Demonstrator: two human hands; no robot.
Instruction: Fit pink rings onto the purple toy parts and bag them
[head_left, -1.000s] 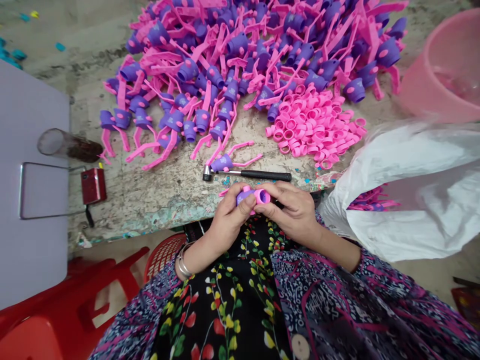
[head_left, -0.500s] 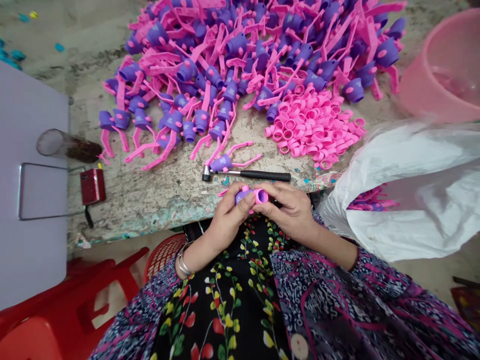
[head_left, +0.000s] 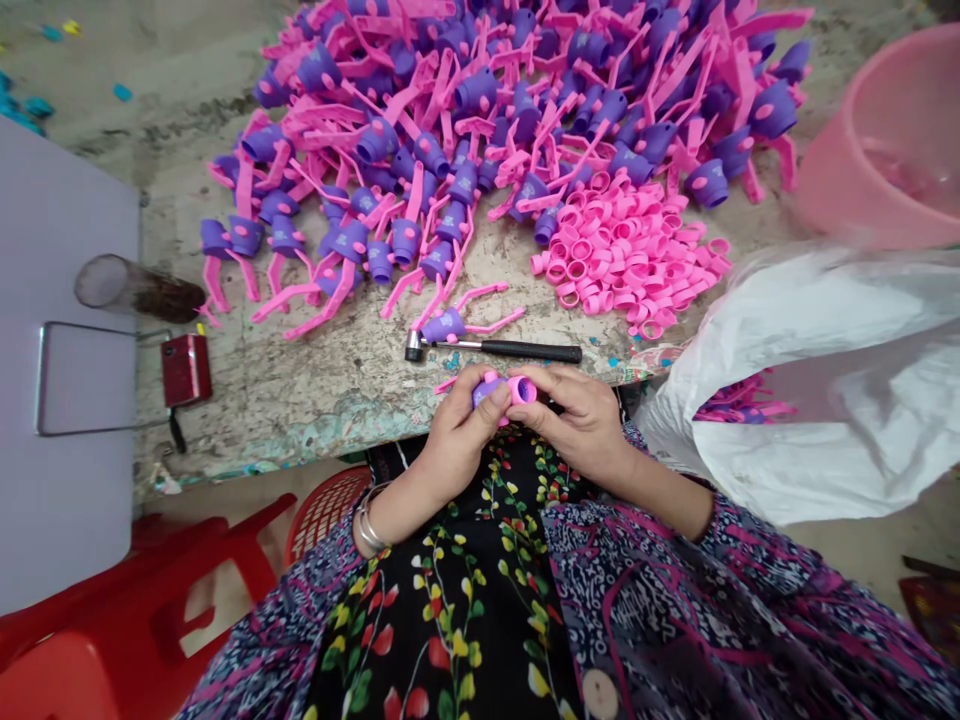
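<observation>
At the table's front edge my left hand point(head_left: 466, 425) is closed around a purple plastic toy body point(head_left: 487, 388) with pink arms. A pink plastic ring point(head_left: 523, 389) sits at the end of that body. The thumb and fingers of my right hand point(head_left: 581, 415) pinch the ring from the right. Just beyond my hands lies a small hammer point(head_left: 525, 350) with a black handle. Against its head rests another purple toy body point(head_left: 442, 325) with pink arms. My fingers hide part of the held piece.
A large heap of purple and pink toy parts point(head_left: 457, 185) covers the back. Beside it lies a pile of pink rings point(head_left: 622, 255). To the right are a pink tub point(head_left: 840, 150) and an open white sack point(head_left: 795, 470). A glass jar point(head_left: 139, 288) and red box point(head_left: 186, 368) are left.
Both hands keep the same grip on the toy body and ring. The view has shifted very slightly; nothing else has visibly moved.
</observation>
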